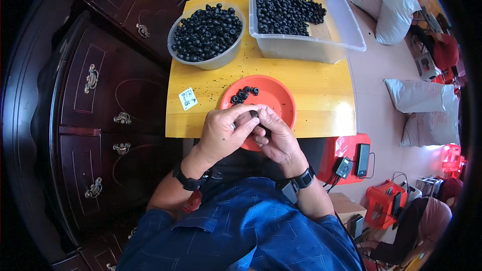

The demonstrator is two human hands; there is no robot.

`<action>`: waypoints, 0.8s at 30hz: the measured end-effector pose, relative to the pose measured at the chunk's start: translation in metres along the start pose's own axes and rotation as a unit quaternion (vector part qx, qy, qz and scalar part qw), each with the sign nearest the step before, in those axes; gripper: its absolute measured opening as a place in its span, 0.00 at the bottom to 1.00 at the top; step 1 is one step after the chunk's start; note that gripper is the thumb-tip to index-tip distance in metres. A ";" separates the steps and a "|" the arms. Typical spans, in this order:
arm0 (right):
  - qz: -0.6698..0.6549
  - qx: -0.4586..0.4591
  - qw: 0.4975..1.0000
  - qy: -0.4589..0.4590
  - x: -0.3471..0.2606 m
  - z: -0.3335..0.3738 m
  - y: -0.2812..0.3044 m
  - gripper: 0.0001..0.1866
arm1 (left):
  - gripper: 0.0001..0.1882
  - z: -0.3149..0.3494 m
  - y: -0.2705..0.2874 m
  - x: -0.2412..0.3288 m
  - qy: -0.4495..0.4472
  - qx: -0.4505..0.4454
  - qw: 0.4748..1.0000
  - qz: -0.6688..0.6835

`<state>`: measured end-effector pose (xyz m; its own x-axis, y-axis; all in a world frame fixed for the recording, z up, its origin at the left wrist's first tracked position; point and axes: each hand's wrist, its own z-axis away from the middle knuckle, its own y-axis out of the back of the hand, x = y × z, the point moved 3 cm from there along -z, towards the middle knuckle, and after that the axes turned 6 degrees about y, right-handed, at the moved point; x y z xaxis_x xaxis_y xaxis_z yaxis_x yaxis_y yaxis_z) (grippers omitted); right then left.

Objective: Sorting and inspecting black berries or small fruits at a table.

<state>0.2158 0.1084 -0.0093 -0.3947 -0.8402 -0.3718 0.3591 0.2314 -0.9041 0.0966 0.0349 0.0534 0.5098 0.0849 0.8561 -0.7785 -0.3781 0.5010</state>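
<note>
My left hand (223,129) and my right hand (282,140) meet over the near side of a round orange-red dish (283,95). A small round black part (254,114) is pinched between the fingertips of both hands. Something dark also shows in the curled fingers of my right hand, too hidden to name. Several small black ring-like parts (241,94) lie in the dish just beyond my left hand.
On the yellow table (321,90) stand a round clear tub (201,64) heaped with black parts and a clear rectangular bin (301,47). A white printed label (188,99) lies left of the dish. Dark wooden drawers (100,85) border the left; white sacks (396,15) stand right.
</note>
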 end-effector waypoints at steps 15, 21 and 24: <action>0.014 -0.002 0.999 0.034 0.004 -0.001 -0.001 0.11 | 0.14 0.003 -0.003 -0.002 0.099 -0.088 0.937 0.324; 0.034 -0.038 0.998 0.038 0.003 0.002 0.000 0.12 | 0.15 0.006 -0.013 -0.021 0.039 -0.028 0.976 0.214; -0.003 -0.030 0.999 0.009 0.002 0.005 0.000 0.11 | 0.15 0.006 -0.007 -0.007 0.015 0.006 0.987 0.157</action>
<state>0.2186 0.1040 -0.0089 -0.4116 -0.8329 -0.3699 0.3049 0.2566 -0.9172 0.1005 0.0312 0.0431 0.2319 -0.0115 0.9727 -0.8922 -0.4008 0.2080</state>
